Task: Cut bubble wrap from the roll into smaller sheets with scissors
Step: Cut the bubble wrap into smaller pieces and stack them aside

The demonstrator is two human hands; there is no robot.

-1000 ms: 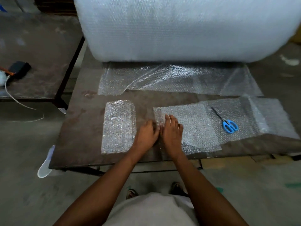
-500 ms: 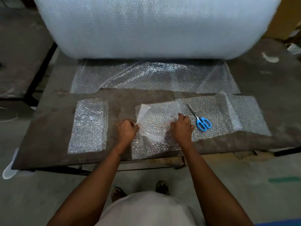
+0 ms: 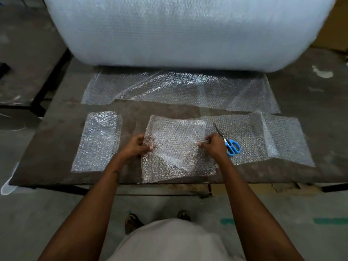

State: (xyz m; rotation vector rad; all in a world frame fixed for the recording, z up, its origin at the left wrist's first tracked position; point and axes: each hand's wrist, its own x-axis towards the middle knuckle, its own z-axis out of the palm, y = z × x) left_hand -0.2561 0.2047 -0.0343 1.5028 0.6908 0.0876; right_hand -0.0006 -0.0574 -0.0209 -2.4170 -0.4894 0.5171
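One huge bubble wrap roll (image 3: pixel 188 29) fills the table's (image 3: pixel 56 147) far side, its loose end spread toward the person for cutting. Nearer than the roll, a cut sheet (image 3: pixel 177 147) lies at the table's front edge, pinched by the left hand (image 3: pixel 134 147) and right hand (image 3: pixel 213 146) at opposite sides, probably to fold or square it. Beside that sheet, a finished piece (image 3: pixel 98 142) waits leftward, and blue scissors (image 3: pixel 228 143) rest idle rightward.

Both forearms are left bare, with no sleeves seen on them. A thin dark band is worn around the wrist of the left hand (image 3: pixel 136 147); nothing is worn on the right hand (image 3: pixel 213 147). The torso is covered by a light grey shirt (image 3: pixel 170 242). Dark, worn shoes (image 3: pixel 131 222) are seen on the feet below.
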